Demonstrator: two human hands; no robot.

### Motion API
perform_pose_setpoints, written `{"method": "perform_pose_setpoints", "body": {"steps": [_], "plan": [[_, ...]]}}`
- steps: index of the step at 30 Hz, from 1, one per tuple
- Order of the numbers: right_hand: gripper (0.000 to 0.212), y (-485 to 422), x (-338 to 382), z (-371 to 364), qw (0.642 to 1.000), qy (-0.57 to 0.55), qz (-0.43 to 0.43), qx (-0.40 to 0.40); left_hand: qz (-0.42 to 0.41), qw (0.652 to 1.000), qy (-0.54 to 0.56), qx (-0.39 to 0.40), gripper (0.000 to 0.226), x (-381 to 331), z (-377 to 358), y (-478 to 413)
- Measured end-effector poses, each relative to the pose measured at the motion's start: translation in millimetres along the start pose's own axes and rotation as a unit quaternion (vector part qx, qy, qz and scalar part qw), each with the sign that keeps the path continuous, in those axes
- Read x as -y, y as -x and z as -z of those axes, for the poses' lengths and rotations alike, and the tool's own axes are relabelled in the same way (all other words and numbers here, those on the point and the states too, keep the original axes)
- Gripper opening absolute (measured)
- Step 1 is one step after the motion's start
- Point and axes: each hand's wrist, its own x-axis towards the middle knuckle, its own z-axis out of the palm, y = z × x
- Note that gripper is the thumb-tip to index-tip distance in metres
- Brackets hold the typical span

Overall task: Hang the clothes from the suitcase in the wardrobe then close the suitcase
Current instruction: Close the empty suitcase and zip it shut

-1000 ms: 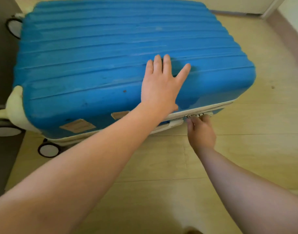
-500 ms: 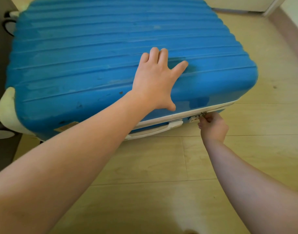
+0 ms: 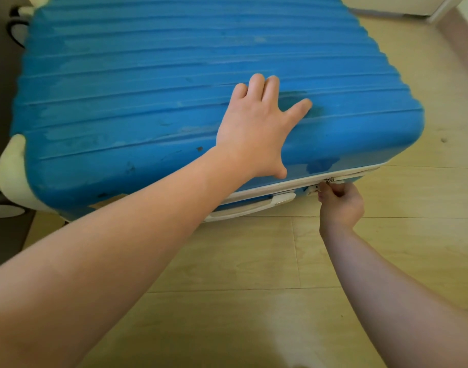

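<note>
- Your left grip point(image 3: 254, 134) lies flat on the ribbed lid of the blue suitcase point(image 3: 148, 88). The fingers are straight and spread, the palm is down, and it has hold of nothing.
- Your right grip point(image 3: 340, 204) is curled tight at the near right part of the case, pinching the metal zipper pull point(image 3: 329, 180) between thumb and fingertips.
- The suitcase lies on its side on the wooden floor point(image 3: 254, 261) with the lid down on the lower shell. A white zip band runs along the near edge, where the pull sits.
- The white side handle point(image 3: 251, 205) lies just left of the right grip, below the zip band.
- A cream corner guard point(image 3: 12, 166) caps the near left corner, with a white wheel point(image 3: 4, 209) just under it.
- Whether the zip is closed further round the case, you cannot tell from here.
</note>
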Motion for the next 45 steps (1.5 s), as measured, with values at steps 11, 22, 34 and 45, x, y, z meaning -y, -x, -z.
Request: {"method": "perform_pose_setpoints", "body": {"steps": [11, 22, 34, 45], "plan": [[0.018, -5, 2, 18, 0.986, 0.104, 0.081, 0.103, 0.005, 1.0, -0.012, -0.001, 0.101, -1, 0, 3], [0.01, 1, -1, 16, 0.988, 0.072, 0.091, 0.103, -0.017, 1.0, 0.019, 0.011, 0.101, 4, 1, 5], [0.021, 10, -9, 19, 0.986, 0.027, 0.058, 0.151, -0.051, 0.998, 0.014, 0.023, 0.101, 20, 2, 17], [0.021, -20, -8, 84, 0.94, -0.284, -0.185, 0.027, -0.19, 0.981, 0.037, -0.02, 0.098, 78, 6, 65]]}}
